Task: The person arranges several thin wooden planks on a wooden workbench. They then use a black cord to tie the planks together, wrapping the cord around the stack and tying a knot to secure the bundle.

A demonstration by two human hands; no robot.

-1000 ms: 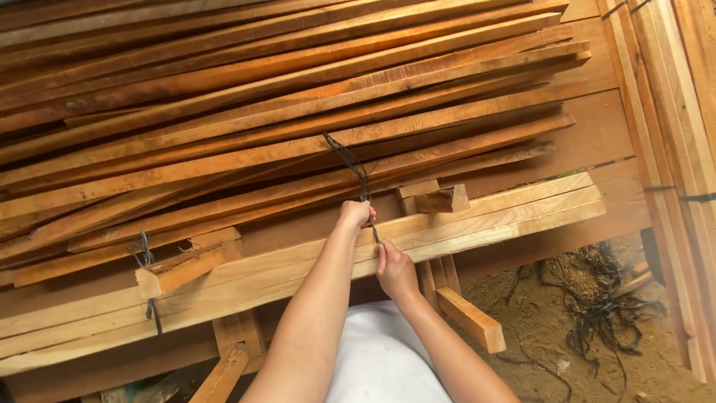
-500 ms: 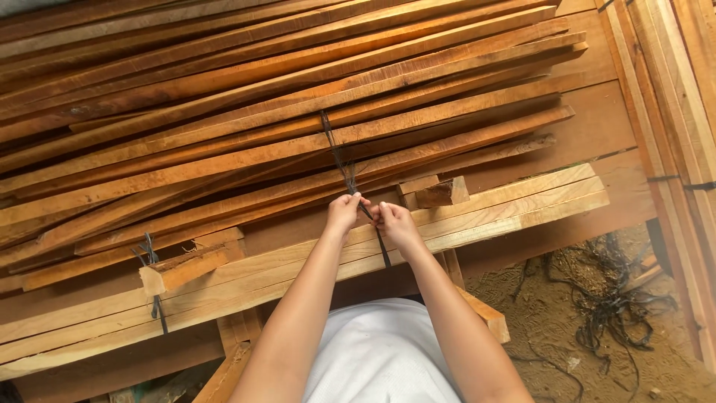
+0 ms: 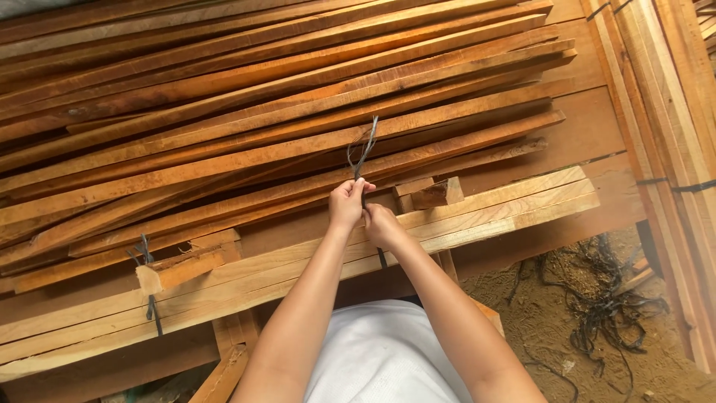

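My left hand (image 3: 347, 203) and my right hand (image 3: 382, 224) are pressed close together over a pale bundle of wooden slats (image 3: 522, 205). Both grip a dark strap (image 3: 364, 149) whose loose end loops up above my fingers and whose other end hangs below the bundle's front edge. Behind the strap lies a wide pile of long reddish-brown wooden slats (image 3: 246, 112). A short wood block (image 3: 437, 194) sits on the pale bundle just right of my hands.
A second dark strap (image 3: 148, 280) ties the pale bundle at the left, beside another short block (image 3: 179, 270). More strapped timber (image 3: 671, 112) stands at the right. Loose dark straps (image 3: 604, 306) lie tangled on the dirt floor at lower right.
My right hand came up from the bundle's front edge to meet my left. The strap, lying flat across the slats before, now stands pulled up in a loop above my hands.
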